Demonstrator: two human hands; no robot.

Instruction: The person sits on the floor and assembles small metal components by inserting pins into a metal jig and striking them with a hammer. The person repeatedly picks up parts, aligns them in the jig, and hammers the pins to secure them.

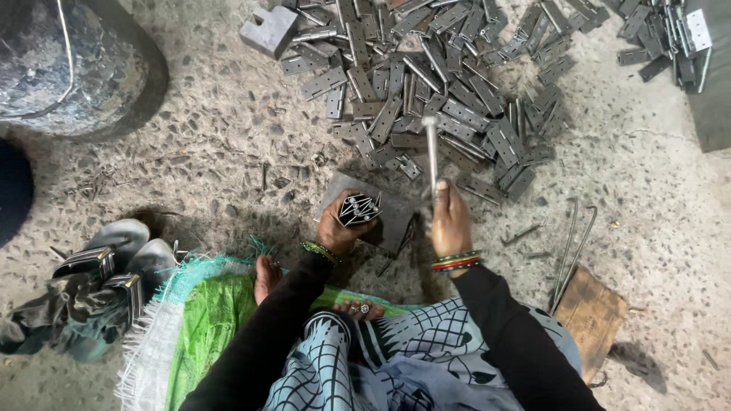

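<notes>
Gripping a bundle of hinges (359,208) at frame centre, the left hand (340,226) sits just left of the right hand (449,222), whose fist holds an upright hammer (431,152).

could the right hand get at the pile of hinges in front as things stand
Probably not without letting go first: the right hand is closed on a metal rod. The pile of hinges lies just beyond it on the bare floor, with nothing between, so the path itself looks free.
</notes>
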